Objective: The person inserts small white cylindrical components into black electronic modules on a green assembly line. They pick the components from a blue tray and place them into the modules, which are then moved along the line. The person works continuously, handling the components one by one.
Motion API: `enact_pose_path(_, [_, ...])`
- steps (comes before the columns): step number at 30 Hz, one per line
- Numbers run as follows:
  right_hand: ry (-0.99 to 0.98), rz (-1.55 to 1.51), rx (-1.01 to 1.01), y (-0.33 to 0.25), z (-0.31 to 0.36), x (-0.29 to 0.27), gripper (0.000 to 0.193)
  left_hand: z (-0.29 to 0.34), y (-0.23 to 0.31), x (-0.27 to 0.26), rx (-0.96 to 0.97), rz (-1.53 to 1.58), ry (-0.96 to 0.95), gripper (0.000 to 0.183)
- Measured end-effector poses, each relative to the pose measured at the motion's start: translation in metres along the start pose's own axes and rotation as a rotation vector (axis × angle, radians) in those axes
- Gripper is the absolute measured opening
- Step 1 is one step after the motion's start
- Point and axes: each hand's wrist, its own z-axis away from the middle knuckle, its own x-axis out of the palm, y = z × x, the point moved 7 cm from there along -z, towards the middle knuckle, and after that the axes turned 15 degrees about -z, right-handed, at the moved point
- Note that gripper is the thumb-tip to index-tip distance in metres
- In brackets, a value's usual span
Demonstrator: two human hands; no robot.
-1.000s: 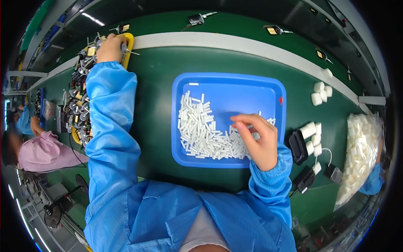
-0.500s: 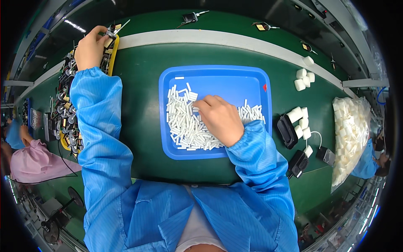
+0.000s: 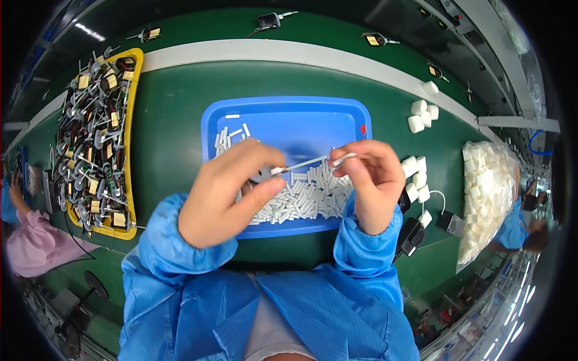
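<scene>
My left hand is closed on a small motor unit with a grey disc, partly hidden by the fingers. Its thin white rod points toward my right hand, which pinches a short white tube close to the rod's tip. I cannot tell whether rod and tube touch. Both hands are above a blue tray, where many loose white tubes lie heaped toward the near side.
A yellow bin piled with similar units stands at the left. Further units lie beyond the pale rail. White foam-like blocks, a black adapter and a clear bag of white pieces are at the right. Other people sit at both sides.
My left hand has come from the yellow bin's far end to above the tray, carrying a motor unit. My right hand has risen from the heap with a tube and moved right.
</scene>
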Motion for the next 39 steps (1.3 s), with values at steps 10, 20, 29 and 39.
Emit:
enact_pose_path(10, [-0.064, -0.034, -0.077, 0.001, 0.005, 0.006, 0.022, 0.001, 0.001, 0.012, 0.011, -0.160, 0.040, 0.022])
enact_pose_path(20, [-0.051, 0.034, -0.071, 0.000, 0.004, 0.008, 0.017, 0.004, -0.004, 0.014, -0.022, -0.188, 0.000, 0.022])
enact_pose_path(29, [-0.151, 0.226, 0.054, 0.015, 0.006, 0.024, 0.012, 0.009, 0.005, 0.015, 0.060, -0.288, 0.086, 0.025])
enact_pose_path(39, [-0.282, 0.533, -0.016, 0.016, 0.005, 0.034, 0.009, 0.018, 0.017, 0.019, 0.080, -0.496, 0.190, 0.030])
